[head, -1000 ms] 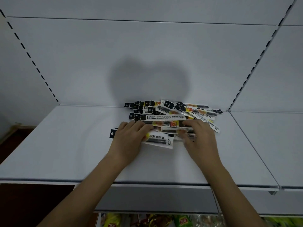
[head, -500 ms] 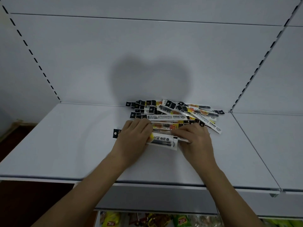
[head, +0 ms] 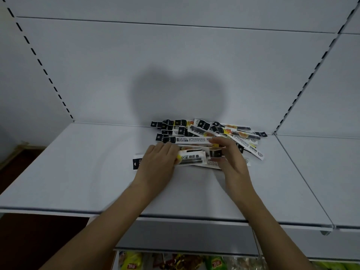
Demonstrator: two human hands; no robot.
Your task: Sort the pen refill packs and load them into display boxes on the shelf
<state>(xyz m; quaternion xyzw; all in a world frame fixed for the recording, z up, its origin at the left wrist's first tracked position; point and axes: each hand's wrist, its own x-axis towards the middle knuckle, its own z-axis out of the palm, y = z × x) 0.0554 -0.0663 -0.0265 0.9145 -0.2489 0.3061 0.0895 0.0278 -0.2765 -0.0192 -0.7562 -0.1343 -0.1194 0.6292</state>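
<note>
A loose pile of several pen refill packs point(head: 206, 133), long white sleeves with black and yellow ends, lies at the back middle of the white shelf point(head: 78, 172). My left hand point(head: 158, 162) grips the left part of a small stack of packs point(head: 191, 159) at the pile's near edge; a black tab sticks out left of it. My right hand point(head: 230, 159) pinches the right end of a pack at the top of that stack, thumb and fingers round its black end. No display box is in view.
The shelf's white back panel point(head: 175, 65) rises just behind the pile. A seam point(head: 300, 176) on the right divides this shelf from the neighbouring one. Below the front edge, colourful snack bags point(head: 175, 262) fill a lower shelf.
My right hand has slid left from the pile's right side to the end of the front stack and closed on a pack there. My left hand has stayed on the stack.
</note>
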